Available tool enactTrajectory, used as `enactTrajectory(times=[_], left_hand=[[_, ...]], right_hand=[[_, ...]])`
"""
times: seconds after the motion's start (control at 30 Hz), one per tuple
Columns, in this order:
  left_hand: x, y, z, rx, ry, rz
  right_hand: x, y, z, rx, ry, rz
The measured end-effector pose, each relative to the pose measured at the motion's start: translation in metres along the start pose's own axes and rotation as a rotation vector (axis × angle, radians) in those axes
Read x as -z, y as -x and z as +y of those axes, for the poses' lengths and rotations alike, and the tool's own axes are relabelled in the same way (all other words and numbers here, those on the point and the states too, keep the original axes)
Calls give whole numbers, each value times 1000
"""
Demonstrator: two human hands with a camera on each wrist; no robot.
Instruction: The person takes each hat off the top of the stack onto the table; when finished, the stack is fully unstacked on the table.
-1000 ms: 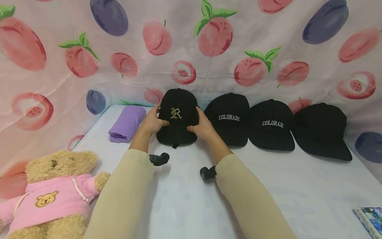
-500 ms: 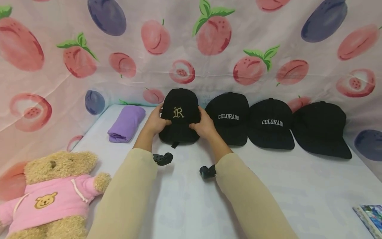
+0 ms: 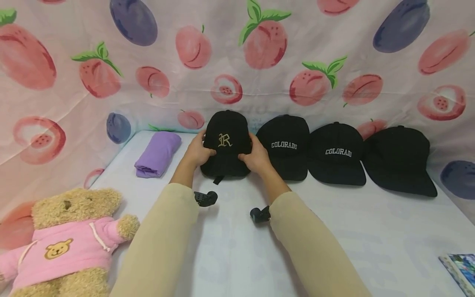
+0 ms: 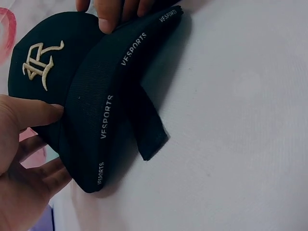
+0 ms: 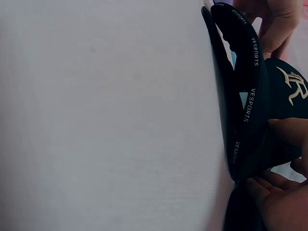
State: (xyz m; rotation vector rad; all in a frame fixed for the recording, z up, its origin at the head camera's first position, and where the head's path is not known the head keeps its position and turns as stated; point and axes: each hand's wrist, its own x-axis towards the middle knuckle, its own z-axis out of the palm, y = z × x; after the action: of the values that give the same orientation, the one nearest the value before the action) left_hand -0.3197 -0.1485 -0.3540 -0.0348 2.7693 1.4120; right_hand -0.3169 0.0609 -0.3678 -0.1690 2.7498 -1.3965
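Observation:
A black baseball cap [image 3: 227,132] with a gold embroidered R stands at the left end of a row of caps, its brim toward me. My left hand [image 3: 198,152] grips its left side, thumb on the front where crown meets brim. On the opposite side my right hand [image 3: 258,156] holds it the same way, fingers behind. In the left wrist view, white VESPORTS lettering runs along the brim edge [image 4: 107,115], and a black strap [image 4: 149,130] sticks out beneath. Right beside my right hand sits a black COLORADO cap [image 3: 287,132], partly hidden by that hand.
Farther right are a second COLORADO cap [image 3: 337,154] and a plain black cap [image 3: 398,161]. A folded purple cloth [image 3: 157,153] lies to the left. A teddy bear [image 3: 63,247] in pink is at the front left, a book [image 3: 460,268] at the right edge. Fruit-print fabric [image 3: 230,49] hangs behind.
Both hands have shifted the R cap slightly to the right, closer to the neighbouring COLORADO cap. The other caps, the cloth and the bear have stayed in place.

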Motion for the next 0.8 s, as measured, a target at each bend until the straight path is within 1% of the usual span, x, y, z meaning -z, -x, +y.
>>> enactTrajectory(times=[0.13, 0.27, 0.43, 0.7, 0.8], left_hand=[[-1, -1, -1, -2, -34, 10], [0, -2, 1, -19, -76, 25], [-1, -1, 2, -39, -129, 42], [0, 4, 3, -60, -118, 48], [1, 8, 4, -79, -115, 67]], right_hand=[[1, 5, 2, -11, -8, -14], [1, 10, 2, -13, -29, -24], [1, 15, 2, -7, -26, -48], [5, 25, 3, 10, -51, -77], [7, 28, 2, 21, -63, -77]])
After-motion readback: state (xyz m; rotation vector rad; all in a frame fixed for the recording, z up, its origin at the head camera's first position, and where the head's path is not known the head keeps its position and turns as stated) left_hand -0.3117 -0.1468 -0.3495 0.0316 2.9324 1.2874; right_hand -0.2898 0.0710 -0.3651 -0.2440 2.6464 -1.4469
